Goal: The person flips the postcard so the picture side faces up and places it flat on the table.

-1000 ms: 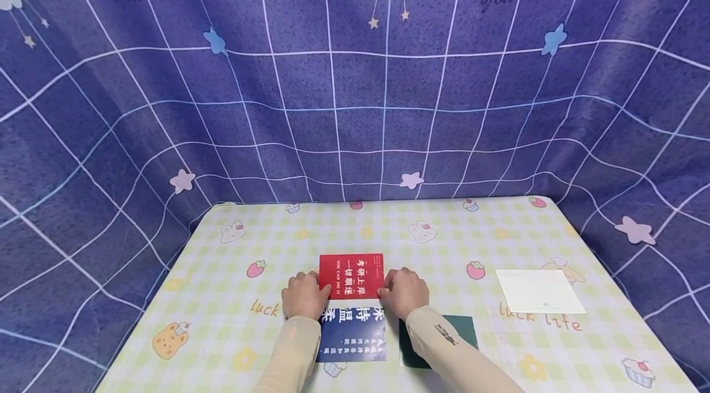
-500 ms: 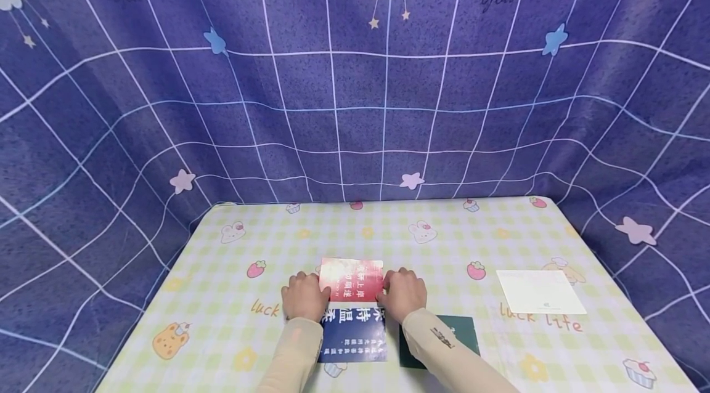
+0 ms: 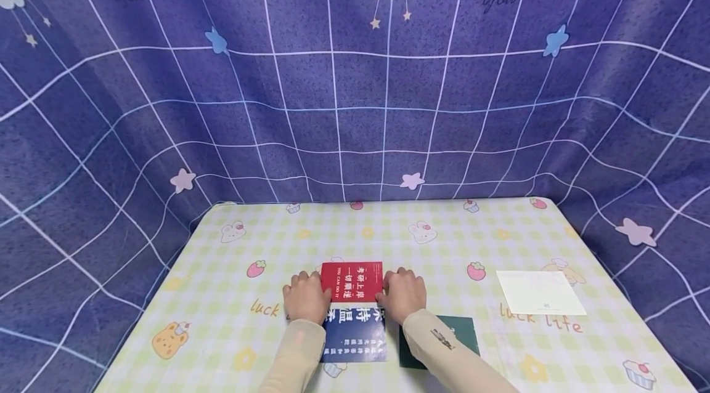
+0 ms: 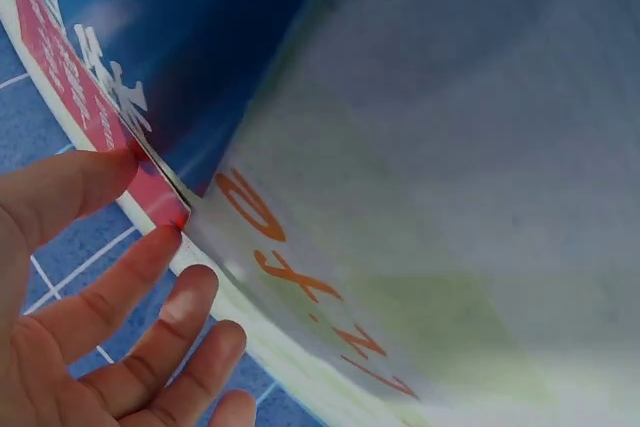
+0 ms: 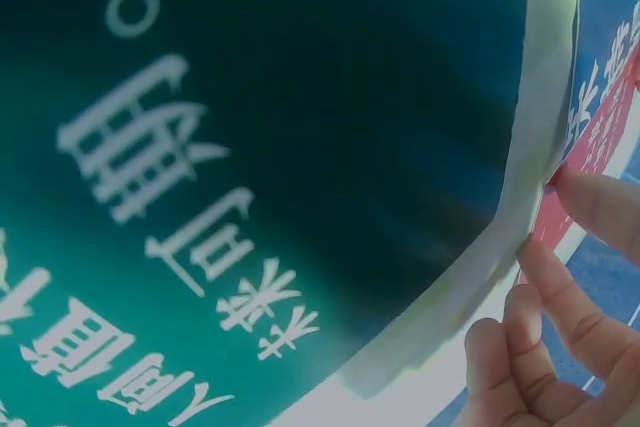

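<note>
A red card (image 3: 352, 283) with white printed characters is held between both hands at the middle of the table. My left hand (image 3: 307, 297) pinches its left edge, thumb (image 4: 105, 172) on the printed face and index finger at the border. On the opposite edge my right hand (image 3: 403, 295) does likewise, its thumb (image 5: 600, 202) on the red face. Just nearer than the red card lies a blue card (image 3: 355, 344) with white characters, flat between the two forearms. A dark green card (image 3: 465, 332) is partly hidden under the right sleeve.
At the right a white card (image 3: 540, 292) lies on the checked tablecloth (image 3: 222, 282). A purple gridded curtain (image 3: 355, 85) rises behind the table's far edge and down both sides.
The red card has come slightly nearer the person, toward the blue card. Half a second ago it was tilted and pale with glare; now its red face shows plainly. Both hands keep their pinch.
</note>
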The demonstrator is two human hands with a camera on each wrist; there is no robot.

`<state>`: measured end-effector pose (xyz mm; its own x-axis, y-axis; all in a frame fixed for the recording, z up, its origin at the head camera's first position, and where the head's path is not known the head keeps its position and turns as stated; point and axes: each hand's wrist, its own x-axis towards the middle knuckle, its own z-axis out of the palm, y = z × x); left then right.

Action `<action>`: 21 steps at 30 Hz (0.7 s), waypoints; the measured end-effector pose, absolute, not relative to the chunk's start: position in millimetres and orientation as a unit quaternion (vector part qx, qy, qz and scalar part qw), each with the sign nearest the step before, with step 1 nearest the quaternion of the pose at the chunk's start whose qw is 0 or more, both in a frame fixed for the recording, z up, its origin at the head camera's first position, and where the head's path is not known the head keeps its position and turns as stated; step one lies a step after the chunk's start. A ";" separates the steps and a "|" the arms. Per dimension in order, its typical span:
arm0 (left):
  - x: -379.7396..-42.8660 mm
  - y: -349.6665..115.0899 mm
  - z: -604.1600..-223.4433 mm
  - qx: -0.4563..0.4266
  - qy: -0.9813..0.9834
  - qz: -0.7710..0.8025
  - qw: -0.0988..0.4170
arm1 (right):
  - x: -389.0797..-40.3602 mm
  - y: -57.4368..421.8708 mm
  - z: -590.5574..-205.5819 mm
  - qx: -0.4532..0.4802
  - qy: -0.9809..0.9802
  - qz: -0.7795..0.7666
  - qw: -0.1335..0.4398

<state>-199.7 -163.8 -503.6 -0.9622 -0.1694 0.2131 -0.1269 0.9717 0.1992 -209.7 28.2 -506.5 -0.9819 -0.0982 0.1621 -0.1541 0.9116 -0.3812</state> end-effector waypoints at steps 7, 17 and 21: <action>-198.9 -155.1 -497.1 0.064 -0.976 -0.157 0.135 | -210.8 38.5 -499.3 0.048 -0.957 0.276 0.073; -197.6 -129.8 -475.9 0.040 -0.964 -0.209 0.160 | -210.0 61.0 -481.6 0.032 -0.944 0.326 0.037; -198.5 -119.9 -469.0 0.031 -0.963 -0.217 0.156 | -210.1 67.0 -479.2 0.028 -0.943 0.329 0.037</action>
<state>-198.5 -119.9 -469.0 -0.9495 -0.1270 0.2870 0.0083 0.9040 0.4275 -210.1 67.0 -479.2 -0.9957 -0.0287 0.0884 -0.0774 0.7823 -0.6181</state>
